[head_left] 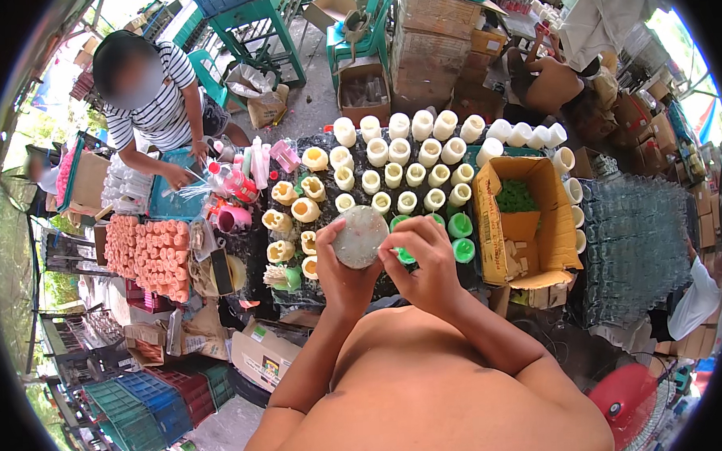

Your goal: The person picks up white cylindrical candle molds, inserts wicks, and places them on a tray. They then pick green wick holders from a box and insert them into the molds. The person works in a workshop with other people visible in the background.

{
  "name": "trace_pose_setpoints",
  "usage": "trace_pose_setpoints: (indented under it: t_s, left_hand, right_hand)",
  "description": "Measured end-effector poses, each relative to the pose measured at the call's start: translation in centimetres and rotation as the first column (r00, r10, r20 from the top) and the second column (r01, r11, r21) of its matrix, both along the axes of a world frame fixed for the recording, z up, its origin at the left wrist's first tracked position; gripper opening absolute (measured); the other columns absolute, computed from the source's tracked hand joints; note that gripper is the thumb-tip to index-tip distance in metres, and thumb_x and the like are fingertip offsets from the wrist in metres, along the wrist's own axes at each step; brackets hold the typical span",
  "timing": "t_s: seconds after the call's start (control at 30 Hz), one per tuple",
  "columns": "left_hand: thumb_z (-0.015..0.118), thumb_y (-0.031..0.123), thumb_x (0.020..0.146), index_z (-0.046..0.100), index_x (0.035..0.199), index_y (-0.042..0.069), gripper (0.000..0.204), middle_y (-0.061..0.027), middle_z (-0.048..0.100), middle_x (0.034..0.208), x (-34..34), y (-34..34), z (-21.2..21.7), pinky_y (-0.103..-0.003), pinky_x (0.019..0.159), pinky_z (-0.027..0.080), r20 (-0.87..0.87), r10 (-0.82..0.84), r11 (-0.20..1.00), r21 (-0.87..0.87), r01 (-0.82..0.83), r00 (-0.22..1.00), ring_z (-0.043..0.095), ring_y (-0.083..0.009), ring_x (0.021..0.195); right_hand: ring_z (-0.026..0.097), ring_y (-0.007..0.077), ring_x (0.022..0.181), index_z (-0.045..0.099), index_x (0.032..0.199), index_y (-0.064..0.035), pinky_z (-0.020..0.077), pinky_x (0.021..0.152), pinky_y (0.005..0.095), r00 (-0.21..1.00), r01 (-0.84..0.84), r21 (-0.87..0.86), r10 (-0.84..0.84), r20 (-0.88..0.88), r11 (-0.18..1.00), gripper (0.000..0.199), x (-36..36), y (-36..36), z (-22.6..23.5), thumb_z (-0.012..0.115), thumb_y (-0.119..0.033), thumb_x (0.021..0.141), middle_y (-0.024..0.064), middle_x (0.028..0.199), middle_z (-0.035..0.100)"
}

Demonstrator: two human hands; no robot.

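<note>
My left hand point(343, 279) is wrapped round a cylinder-like object with a flat, round, grey-white end point(361, 236) facing up. Small specks lie on that pale end. At its right edge, my right hand point(424, 265) has thumb and fingertips pinched together; whatever is between them is too small to make out. Both hands are above the near side of a dark table. Beyond them stand rows of cream-coloured candle-like cups point(399, 151). Several green-filled cups point(462, 225) are close to my right hand, and cream cups with wavy rims point(305, 208) stand left of my left hand.
A yellowish cardboard box point(490, 220) with green pieces stands at the right, beside stacked clear glassware point(632, 242). Pink-orange moulded pieces point(146, 255) lie at the left. Across the table's left end, a person in a striped shirt point(162, 93) reaches over a teal tray point(175, 203). A red fan point(626, 399) is at lower right.
</note>
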State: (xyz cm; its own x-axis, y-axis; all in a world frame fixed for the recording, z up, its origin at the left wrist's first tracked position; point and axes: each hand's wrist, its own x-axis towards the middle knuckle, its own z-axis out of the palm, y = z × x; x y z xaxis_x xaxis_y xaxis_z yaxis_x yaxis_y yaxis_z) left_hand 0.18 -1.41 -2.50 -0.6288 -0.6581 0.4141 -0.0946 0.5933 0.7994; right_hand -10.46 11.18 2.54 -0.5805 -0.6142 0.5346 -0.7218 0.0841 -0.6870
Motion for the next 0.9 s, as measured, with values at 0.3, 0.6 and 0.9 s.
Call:
trace_pose_setpoints:
  t_s: [0.3,0.6,0.9]
  left_hand:
    - [0.102,0.014,0.07,0.038,0.159,0.001,0.11,-0.0165,0.06,0.141,0.7,-1.2,0.5,-0.043,0.109,0.054,-0.251,-0.128,0.874,0.428,0.229,0.959,0.064,-0.0276,0.127]
    - [0.078,-0.001,0.08,0.063,0.141,-0.002,0.062,-0.0166,0.074,0.117,1.5,-2.4,1.8,-0.043,0.099,0.054,-0.16,-0.163,0.986,0.018,0.168,0.974,0.071,-0.0319,0.112]
    - [0.071,-0.005,0.072,0.073,0.127,-0.002,0.055,-0.0145,0.076,0.106,2.8,-2.3,3.2,-0.04,0.091,0.049,-0.027,-0.013,0.962,-0.274,0.006,1.0,0.069,-0.0322,0.093]
  right_hand:
    - [0.07,0.0321,0.068,0.056,0.112,-0.0016,0.0529,0.061,0.0387,0.898,-0.076,0.004,0.066,0.434,0.997,0.009,-2.2,1.4,3.7,0.062,-0.005,0.105,0.0167,0.085,0.068]
    - [0.067,0.0407,0.063,0.057,0.105,-0.0038,0.0486,0.056,0.049,0.938,-0.344,0.313,0.308,0.158,0.886,0.014,-2.4,1.0,7.0,0.061,-0.017,0.107,0.0189,0.073,0.068]
    - [0.066,0.0343,0.058,0.058,0.098,-0.007,0.0471,0.051,0.0437,0.971,-0.216,0.375,0.238,-0.012,0.901,0.024,-0.6,1.0,8.3,0.071,-0.026,0.104,0.013,0.07,0.067]
